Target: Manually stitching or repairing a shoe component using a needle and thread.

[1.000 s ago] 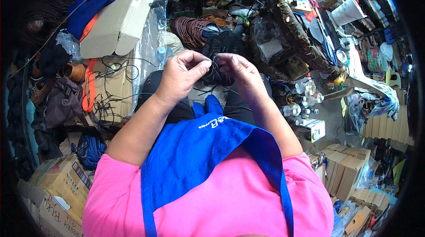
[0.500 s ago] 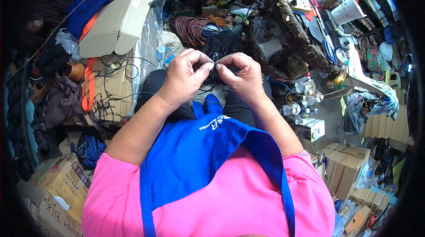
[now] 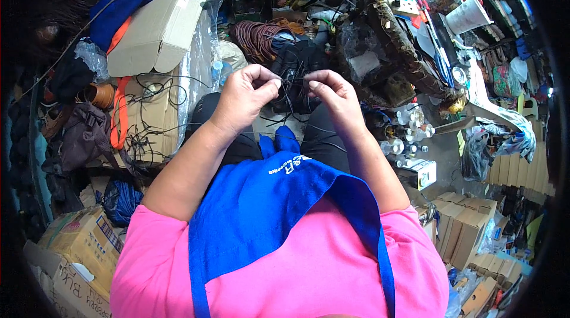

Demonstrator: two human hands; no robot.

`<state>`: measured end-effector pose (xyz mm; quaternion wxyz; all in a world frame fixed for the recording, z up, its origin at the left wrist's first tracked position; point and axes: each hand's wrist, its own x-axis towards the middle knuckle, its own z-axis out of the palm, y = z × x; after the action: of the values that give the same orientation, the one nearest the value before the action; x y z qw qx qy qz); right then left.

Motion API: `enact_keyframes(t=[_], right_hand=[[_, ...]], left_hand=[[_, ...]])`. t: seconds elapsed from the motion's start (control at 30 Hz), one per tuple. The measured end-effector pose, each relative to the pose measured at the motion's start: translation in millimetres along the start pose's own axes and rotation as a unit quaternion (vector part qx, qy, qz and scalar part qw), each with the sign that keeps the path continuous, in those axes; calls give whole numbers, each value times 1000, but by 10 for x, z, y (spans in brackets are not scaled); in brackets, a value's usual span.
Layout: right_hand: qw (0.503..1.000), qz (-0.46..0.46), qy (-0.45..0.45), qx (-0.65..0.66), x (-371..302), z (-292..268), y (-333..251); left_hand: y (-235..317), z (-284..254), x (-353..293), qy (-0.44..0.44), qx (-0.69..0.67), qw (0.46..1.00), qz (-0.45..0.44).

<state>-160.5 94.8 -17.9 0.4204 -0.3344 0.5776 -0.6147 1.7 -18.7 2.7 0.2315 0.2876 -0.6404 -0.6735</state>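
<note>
both the left hand [image 3: 243, 98] and the right hand [image 3: 337, 98] pinch thin black cord [image 3: 290, 83] between them — a reddish-brown coil [image 3: 252, 43] lying on the far side.

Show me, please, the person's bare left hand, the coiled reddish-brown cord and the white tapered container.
Bare left hand [image 3: 244, 96]: head view, middle of the hand.
Coiled reddish-brown cord [image 3: 252, 41]: head view, middle of its loops.
White tapered container [image 3: 467, 17]: head view, outer side wall.
</note>
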Motion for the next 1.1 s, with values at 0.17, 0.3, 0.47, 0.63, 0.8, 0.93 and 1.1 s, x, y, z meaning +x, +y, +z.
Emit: enact_keyframes(t=[0.17, 0.3, 0.47, 0.63, 0.8, 0.93, 1.1], right_hand=[[993, 70, -90, -29, -107, -32, 58], [984, 110, -137, 38, -131, 75, 15], [977, 108, -150, 107, -85, 151, 26], [994, 88, -39, 45, -70, 218, -111], [999, -25, 13, -43, -117, 189, 46], [997, 29, -32, -57, -138, 187, 6], [989, 80, -109, 66, -111, 225, -71]], left_hand=[[-8, -9, 3, 17, -78, 996, -49], [-39, 50, 0, 24, -96, 994, -36], [-9, 92, 0, 30, -59, 998, 0], [-17, 76, -7, 31, -34, 999, 26], [10, 110, -5, 43, -43, 998, 19], [12, 120, -7, 49, -60, 997, 14], [-6, 128, -19, 47, -63, 997, 20]])
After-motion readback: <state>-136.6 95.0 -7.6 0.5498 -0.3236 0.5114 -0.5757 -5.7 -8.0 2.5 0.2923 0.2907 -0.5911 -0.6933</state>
